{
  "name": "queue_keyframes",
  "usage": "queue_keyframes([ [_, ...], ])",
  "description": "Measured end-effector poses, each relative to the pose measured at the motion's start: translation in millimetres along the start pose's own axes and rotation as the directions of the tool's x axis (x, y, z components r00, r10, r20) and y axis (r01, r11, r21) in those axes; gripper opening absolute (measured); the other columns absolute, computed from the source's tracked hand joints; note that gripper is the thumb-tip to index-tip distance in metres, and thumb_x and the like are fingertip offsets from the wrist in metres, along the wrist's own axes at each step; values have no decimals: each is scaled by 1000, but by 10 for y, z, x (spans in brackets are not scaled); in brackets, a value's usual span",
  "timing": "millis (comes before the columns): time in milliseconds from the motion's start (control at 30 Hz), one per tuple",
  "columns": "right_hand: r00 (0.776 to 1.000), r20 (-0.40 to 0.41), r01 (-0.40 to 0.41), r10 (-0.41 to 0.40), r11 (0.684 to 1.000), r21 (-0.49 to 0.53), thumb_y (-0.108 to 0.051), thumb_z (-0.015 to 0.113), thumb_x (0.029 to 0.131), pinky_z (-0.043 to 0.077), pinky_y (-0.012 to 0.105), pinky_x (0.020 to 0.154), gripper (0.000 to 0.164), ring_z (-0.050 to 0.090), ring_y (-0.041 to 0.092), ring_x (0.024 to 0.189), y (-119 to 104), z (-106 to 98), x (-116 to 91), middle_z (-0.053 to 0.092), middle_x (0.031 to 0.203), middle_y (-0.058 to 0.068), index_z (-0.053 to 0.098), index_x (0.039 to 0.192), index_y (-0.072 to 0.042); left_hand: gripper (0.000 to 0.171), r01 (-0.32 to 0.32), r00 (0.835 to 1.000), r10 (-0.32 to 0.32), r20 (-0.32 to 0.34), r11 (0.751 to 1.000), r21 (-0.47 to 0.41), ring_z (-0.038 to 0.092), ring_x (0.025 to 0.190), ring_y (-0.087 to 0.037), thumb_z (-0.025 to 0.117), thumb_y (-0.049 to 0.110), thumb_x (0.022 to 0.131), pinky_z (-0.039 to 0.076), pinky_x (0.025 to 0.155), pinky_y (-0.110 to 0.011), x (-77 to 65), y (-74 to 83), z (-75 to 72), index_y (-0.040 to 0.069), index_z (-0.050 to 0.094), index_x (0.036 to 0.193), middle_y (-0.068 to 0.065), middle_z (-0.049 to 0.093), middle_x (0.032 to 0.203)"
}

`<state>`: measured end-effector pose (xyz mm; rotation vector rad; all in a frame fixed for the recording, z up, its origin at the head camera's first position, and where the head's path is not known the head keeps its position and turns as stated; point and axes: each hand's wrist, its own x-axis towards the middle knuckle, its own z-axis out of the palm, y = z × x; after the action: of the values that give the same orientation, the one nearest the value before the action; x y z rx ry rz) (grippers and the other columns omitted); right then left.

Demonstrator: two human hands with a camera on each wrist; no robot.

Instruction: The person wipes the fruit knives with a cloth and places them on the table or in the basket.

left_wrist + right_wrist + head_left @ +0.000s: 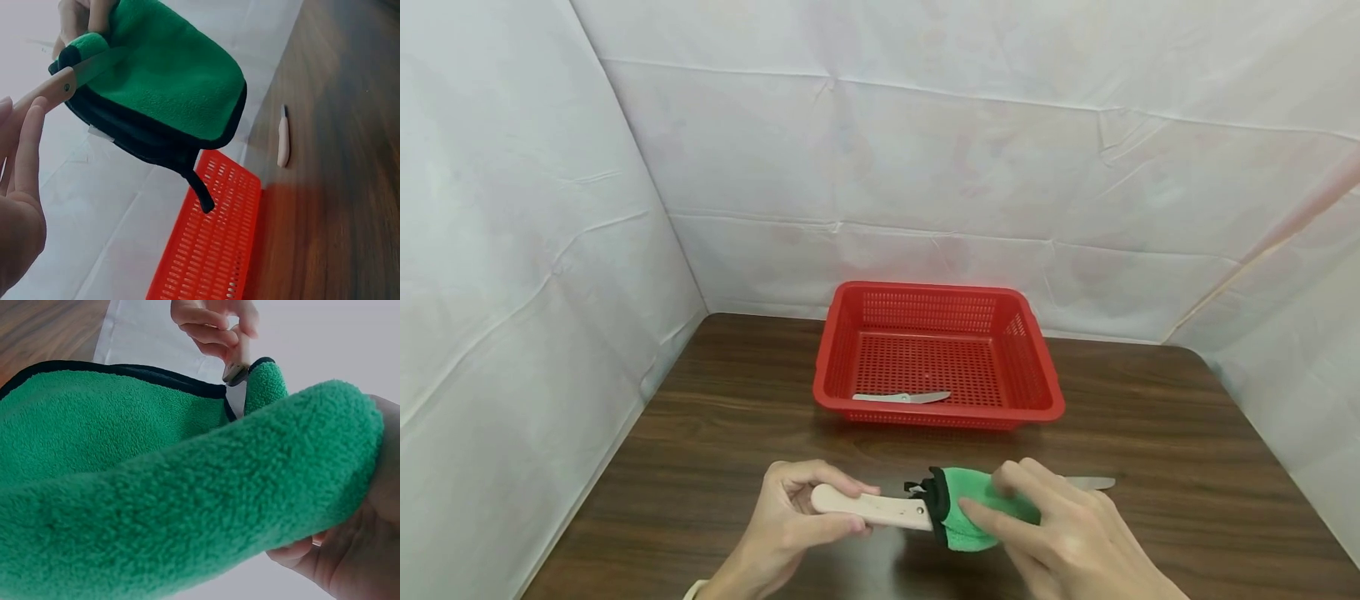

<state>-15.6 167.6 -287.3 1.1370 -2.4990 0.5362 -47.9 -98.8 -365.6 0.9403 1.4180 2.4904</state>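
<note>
My left hand [790,521] grips a knife by its pale, cream-coloured handle [872,507], level above the table. A green cloth with black edging [973,508] is folded about the knife's blade [100,65], and my right hand [1056,521] pinches the cloth there. Part of the blade shows beside the cloth in the left wrist view; the rest is covered. In the right wrist view, the cloth's fluffy fold [206,500] fills most of the frame. Its loose part hangs down with a black loop [200,190] at one corner.
Beyond the hands stands a red perforated plastic basket [1051,408] with a light-handled knife [902,397] in it. Another knife [284,137] lies on the dark wooden table [737,400]; its blade [1092,482] shows past my right hand. White sheeting [925,167] hangs around the table.
</note>
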Motion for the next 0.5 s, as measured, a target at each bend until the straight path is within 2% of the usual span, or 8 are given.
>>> queue_keyframes([
  [100, 999, -22, 41, -41, 999, -14, -37, 38, 91, 37, 6, 57, 33, 41, 4, 79, 14, 24, -12, 47, 96, -8, 60, 113, -27, 31, -16, 1000, 16, 4, 1000, -10, 62, 78, -29, 55, -22, 70, 52, 61, -44, -1, 2, -7, -5, 62, 95, -32, 59, 93],
  [267, 998, -18, 55, -56, 998, -17, -35, 36, 91, 34, 4, 54, 33, 40, 5, 77, 53, 43, -54, 46, 95, -6, 62, 110, -26, 34, -52, 998, 53, 25, 998, -26, 63, 77, -30, 52, -25, 69, 51, 60, -47, -27, 10, -51, -5, 62, 95, -29, 60, 94],
  [500, 998, -25, 49, -50, 999, -24, -38, 30, 92, 37, 5, 53, 38, 42, 7, 78, 126, 45, -136, 46, 96, -6, 63, 107, -26, 37, -50, 999, 50, 16, 998, -37, 62, 77, -33, 50, -27, 69, 50, 60, -49, -79, 59, -135, -5, 61, 96, -27, 60, 96],
])
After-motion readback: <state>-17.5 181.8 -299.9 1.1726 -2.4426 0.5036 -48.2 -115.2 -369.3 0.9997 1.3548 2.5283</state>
